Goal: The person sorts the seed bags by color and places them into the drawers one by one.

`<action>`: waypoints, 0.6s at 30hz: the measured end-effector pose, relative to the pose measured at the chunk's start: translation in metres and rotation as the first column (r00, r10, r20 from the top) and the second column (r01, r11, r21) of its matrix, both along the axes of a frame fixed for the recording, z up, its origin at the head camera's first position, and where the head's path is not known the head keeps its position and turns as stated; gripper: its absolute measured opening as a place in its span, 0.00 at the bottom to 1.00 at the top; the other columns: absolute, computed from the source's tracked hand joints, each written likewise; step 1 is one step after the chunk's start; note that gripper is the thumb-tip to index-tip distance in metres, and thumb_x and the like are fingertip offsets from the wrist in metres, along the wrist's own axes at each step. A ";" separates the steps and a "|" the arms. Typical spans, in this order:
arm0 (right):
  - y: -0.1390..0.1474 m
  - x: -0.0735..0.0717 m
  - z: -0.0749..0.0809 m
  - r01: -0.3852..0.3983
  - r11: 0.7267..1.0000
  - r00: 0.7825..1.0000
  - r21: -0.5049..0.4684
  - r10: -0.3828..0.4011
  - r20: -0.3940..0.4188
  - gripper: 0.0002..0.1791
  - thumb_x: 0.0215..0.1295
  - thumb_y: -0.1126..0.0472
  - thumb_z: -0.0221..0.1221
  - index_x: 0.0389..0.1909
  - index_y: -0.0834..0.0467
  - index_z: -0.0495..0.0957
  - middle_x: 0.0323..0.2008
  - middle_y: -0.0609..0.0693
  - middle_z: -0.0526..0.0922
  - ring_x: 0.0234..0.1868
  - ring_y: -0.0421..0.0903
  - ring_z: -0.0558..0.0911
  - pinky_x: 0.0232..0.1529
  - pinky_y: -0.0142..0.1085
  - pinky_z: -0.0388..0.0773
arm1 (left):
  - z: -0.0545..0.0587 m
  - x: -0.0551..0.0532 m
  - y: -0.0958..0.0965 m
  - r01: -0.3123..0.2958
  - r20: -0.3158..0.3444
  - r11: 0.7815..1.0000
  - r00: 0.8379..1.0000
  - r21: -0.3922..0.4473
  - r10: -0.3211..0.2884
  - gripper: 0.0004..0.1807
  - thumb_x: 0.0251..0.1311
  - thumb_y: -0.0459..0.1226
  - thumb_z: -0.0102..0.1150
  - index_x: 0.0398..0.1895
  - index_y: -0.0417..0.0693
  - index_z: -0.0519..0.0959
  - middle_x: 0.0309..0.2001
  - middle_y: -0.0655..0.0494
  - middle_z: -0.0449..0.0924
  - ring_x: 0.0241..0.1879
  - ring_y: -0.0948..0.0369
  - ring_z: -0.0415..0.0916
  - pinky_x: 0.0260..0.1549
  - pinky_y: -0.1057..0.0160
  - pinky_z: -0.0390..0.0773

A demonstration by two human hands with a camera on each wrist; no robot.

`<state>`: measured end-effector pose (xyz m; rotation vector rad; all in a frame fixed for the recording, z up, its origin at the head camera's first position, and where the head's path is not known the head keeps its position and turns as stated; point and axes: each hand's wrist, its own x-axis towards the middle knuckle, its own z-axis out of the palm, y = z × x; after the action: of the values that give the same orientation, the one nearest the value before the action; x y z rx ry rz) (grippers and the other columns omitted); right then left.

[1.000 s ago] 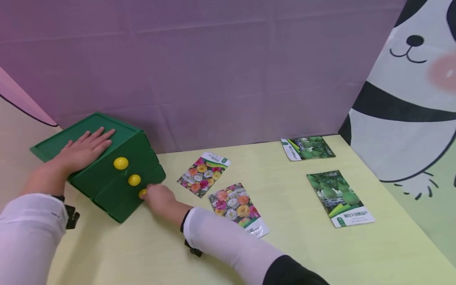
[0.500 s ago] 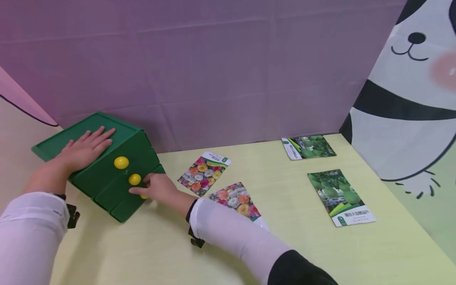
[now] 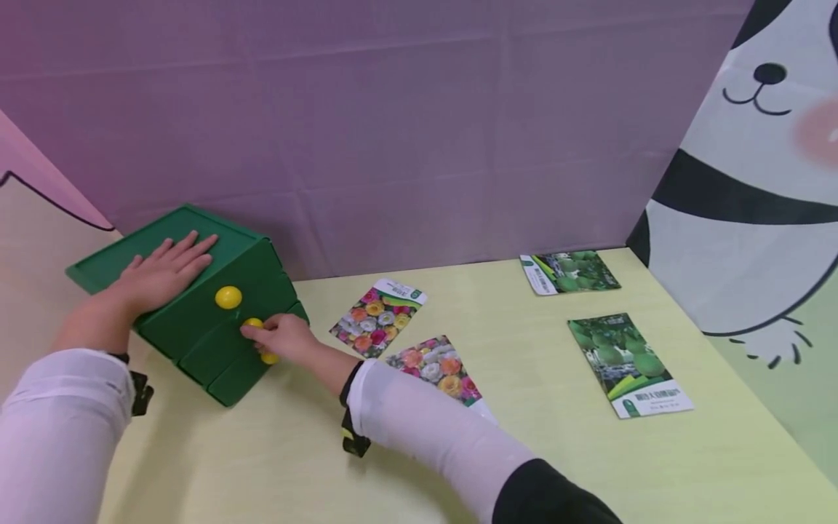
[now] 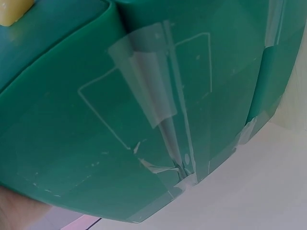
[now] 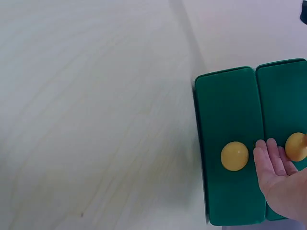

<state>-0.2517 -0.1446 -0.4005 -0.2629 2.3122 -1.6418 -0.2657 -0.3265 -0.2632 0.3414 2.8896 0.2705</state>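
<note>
A green drawer box [image 3: 196, 327] with three drawers stands at the left of the table in the head view. My left hand [image 3: 164, 276] lies flat on its top, fingers spread. With thumb and fingertips, my right hand [image 3: 286, 338] pinches the middle drawer's yellow knob [image 3: 253, 322]. Beyond those fingers, the right wrist view shows the lowest drawer's knob [image 5: 234, 156], standing free beside them. The top drawer's knob [image 3: 228, 297] is untouched. All three drawers look pushed in. The left wrist view shows the box's green side [image 4: 230, 86] with clear tape on it.
Two flower-picture seed packets [image 3: 380, 318] lie right of the box, the nearer one [image 3: 445, 367] partly behind my right forearm. Further right are two packets picturing green fruit [image 3: 631, 364]. A purple cloth [image 3: 406, 145] hangs behind the table [image 3: 537, 451].
My right hand has left the lowest knob, opened its fingers, moved up and closed them on the middle knob. The left hand stays flat on the box. The view has shifted slightly.
</note>
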 end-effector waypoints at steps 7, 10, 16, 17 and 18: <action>-0.003 -0.002 0.002 0.073 0.958 0.968 -0.276 -0.002 0.250 0.20 0.64 0.50 0.63 0.31 0.67 0.82 0.28 0.59 0.87 0.37 0.55 0.87 0.43 0.44 0.84 | 0.001 -0.001 -0.001 0.004 -0.001 1.000 1.000 0.004 -0.004 0.36 0.74 0.59 0.18 0.77 0.55 0.29 0.76 0.38 0.22 0.71 0.30 0.21 0.61 0.25 0.24; -0.001 -0.002 0.003 0.089 0.924 0.938 -0.372 0.048 0.343 0.18 0.64 0.51 0.63 0.32 0.66 0.81 0.33 0.63 0.87 0.42 0.58 0.86 0.46 0.45 0.83 | 0.001 -0.001 0.000 0.004 -0.004 1.000 1.000 0.007 -0.004 0.36 0.74 0.59 0.18 0.77 0.55 0.29 0.76 0.38 0.22 0.71 0.30 0.22 0.61 0.25 0.24; 0.005 -0.003 0.005 0.142 0.873 0.881 -0.467 0.104 0.462 0.13 0.63 0.55 0.64 0.31 0.63 0.82 0.39 0.65 0.86 0.47 0.59 0.85 0.47 0.43 0.83 | -0.001 -0.001 0.001 0.002 -0.006 1.000 1.000 0.010 -0.002 0.36 0.73 0.59 0.18 0.77 0.55 0.30 0.76 0.38 0.23 0.71 0.30 0.22 0.61 0.25 0.24; 0.005 -0.003 0.005 0.142 0.872 0.879 -0.468 0.106 0.464 0.13 0.63 0.55 0.64 0.31 0.64 0.82 0.38 0.65 0.86 0.47 0.59 0.85 0.47 0.43 0.83 | 0.000 -0.001 0.001 0.001 -0.006 1.000 1.000 0.010 -0.001 0.36 0.73 0.59 0.18 0.77 0.55 0.30 0.76 0.38 0.23 0.71 0.30 0.22 0.61 0.25 0.24; 0.006 -0.003 0.006 0.139 0.875 0.880 -0.465 0.107 0.463 0.14 0.63 0.55 0.64 0.30 0.64 0.82 0.38 0.64 0.87 0.47 0.59 0.85 0.46 0.42 0.83 | 0.000 -0.001 0.000 0.001 -0.006 1.000 1.000 0.010 -0.001 0.36 0.73 0.59 0.18 0.77 0.55 0.30 0.76 0.38 0.23 0.71 0.30 0.22 0.61 0.25 0.24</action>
<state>-0.2544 -0.1388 -0.3946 0.0649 1.5200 -2.0081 -0.2662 -0.3263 -0.2635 0.3454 2.8947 0.2841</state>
